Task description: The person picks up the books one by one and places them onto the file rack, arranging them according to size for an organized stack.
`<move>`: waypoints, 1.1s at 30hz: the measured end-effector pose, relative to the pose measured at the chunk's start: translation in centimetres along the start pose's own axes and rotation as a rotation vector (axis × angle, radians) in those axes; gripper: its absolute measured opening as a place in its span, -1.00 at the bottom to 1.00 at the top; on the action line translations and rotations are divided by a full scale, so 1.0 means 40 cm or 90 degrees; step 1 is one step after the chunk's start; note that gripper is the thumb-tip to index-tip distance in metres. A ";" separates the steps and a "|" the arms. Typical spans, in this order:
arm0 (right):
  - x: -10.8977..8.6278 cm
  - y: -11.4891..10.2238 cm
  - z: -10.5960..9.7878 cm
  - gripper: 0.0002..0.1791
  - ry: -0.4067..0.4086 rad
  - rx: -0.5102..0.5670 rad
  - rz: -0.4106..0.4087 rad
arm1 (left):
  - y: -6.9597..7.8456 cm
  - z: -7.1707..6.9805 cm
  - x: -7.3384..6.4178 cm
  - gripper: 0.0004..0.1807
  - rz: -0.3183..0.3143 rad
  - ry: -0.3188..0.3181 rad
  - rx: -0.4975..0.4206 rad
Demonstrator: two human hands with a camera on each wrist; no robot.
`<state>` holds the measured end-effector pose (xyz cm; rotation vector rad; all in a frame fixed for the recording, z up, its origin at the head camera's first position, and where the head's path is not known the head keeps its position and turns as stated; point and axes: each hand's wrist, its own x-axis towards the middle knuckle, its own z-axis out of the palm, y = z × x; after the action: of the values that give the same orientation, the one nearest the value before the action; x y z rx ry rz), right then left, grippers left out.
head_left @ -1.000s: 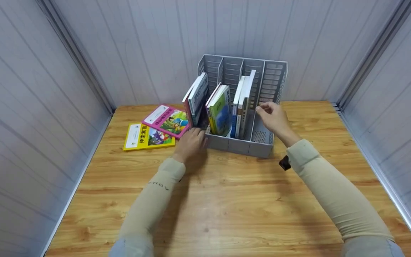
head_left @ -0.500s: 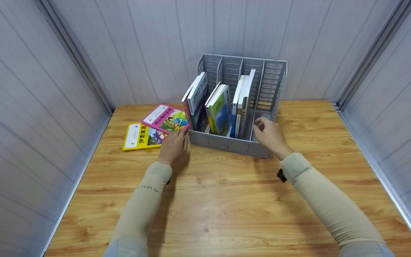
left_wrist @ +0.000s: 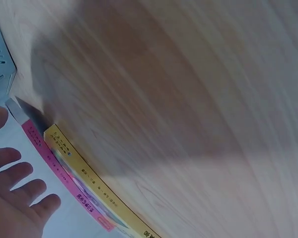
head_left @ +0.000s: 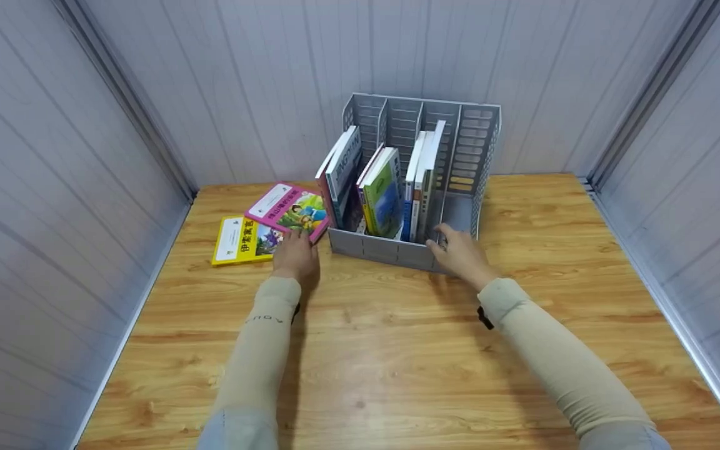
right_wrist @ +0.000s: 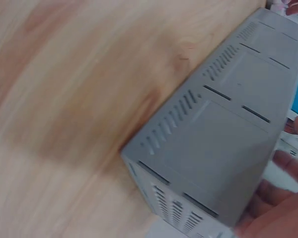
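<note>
In the head view my left hand is over the near edge of two books lying on the table. The pink picture book overlaps the yellow one. The left wrist view shows the fingers loosely bent beside the pink spine, pinching nothing. My right hand is at the front right of a grey divided file rack. Its fingers reach over the front wall's edge, relaxed and spread, into the rightmost compartment, close to the upright books in the compartment beside it.
More books stand in the rack: white-edged ones leaning in the leftmost compartment, and green-covered ones in the second. Behind the rack rises a pale panel wall. Similar walls close off both sides of the wooden table.
My left hand has moved left from the rack's front corner to the lying books. My right hand has come down and left to the rack's front edge. The books stay put.
</note>
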<state>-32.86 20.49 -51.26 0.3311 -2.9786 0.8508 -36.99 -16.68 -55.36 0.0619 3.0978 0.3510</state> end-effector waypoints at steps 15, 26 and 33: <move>0.015 0.012 0.043 -0.50 -0.044 -0.119 -0.047 | 0.001 0.007 0.014 -0.33 -0.041 -0.094 0.021; 0.011 0.018 0.045 -0.50 -0.044 -0.142 -0.033 | -0.053 -0.004 0.001 -0.49 0.011 -0.018 0.012; 0.012 0.018 0.047 -0.49 -0.040 -0.133 -0.035 | -0.109 -0.036 -0.030 -0.48 0.029 0.005 -0.010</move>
<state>-33.42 20.00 -53.18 0.4364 -3.0631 0.5268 -35.98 -21.28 -54.91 0.1322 3.1050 0.3779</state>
